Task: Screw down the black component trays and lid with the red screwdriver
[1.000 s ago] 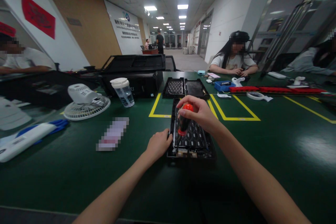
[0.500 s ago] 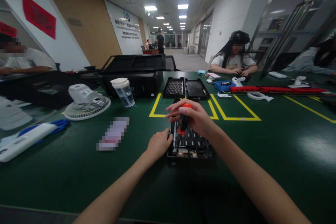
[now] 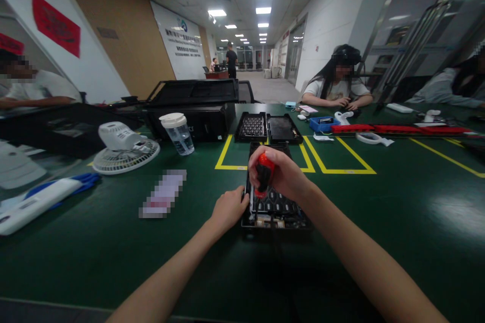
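Observation:
My right hand [image 3: 286, 174] is wrapped round the red-and-black handle of a screwdriver [image 3: 264, 174], held upright above an open black case [image 3: 278, 204]. The screwdriver's tip is hidden against the case. Rows of dark oval shapes fill the case's inside, and small parts and wiring show along its near end. At the case's left edge, my left hand [image 3: 229, 208] grips the rim with its thumb on top; its other fingers are partly hidden.
Behind lie two more open black case halves [image 3: 267, 127] by yellow tape lines. A lidded cup [image 3: 178, 133], a white fan [image 3: 125, 149] and a blurred-out flat item [image 3: 163, 194] are left. A blue tray [image 3: 325, 123] and tape roll [image 3: 369, 138] are right. People sit around.
My right hand's fingers have closed round the screwdriver handle, where before they were spread loosely about it. My left hand has stayed on the case's edge.

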`<state>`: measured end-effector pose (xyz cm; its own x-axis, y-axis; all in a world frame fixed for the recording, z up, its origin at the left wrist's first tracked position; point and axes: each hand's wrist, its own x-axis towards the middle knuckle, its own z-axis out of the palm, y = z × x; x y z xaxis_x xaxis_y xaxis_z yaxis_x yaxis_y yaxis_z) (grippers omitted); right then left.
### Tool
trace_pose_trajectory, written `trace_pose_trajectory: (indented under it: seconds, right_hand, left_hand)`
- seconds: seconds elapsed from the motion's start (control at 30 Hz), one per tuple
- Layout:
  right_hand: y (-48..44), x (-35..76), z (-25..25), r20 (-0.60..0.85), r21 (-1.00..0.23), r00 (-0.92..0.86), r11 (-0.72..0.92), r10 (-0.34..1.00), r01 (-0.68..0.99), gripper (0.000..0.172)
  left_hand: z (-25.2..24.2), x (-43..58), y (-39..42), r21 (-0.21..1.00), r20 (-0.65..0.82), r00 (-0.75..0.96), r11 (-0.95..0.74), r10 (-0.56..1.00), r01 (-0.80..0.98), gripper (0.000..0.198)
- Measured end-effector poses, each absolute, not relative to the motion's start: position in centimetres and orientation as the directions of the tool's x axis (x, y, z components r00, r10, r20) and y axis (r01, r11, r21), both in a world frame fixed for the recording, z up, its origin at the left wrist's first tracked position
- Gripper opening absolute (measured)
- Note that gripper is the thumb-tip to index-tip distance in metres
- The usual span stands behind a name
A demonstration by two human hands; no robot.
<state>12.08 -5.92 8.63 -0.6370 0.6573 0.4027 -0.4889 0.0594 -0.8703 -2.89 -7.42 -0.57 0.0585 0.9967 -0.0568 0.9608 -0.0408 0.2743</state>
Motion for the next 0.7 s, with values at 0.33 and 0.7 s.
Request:
trace_pose_trajectory:
  seconds: [0.33,0.7]
  right_hand:
    - [-5.43,12.43,8.68,0.374,-0.871,-0.688,-0.018,0.621,-0.490,0.031]
    - [-5.48,12.35,8.67,0.367,-0.879,-0.680,-0.002,0.634,-0.476,0.024]
  left_hand:
    - [-0.16,-2.80,-7.65,0.271,-0.058,0.054,-0.036,0.997,0.962,0.029]
    - [-0.08,-2.74,-7.66,0.267,-0.064,0.055,-0.037,0.996,0.963,0.027]
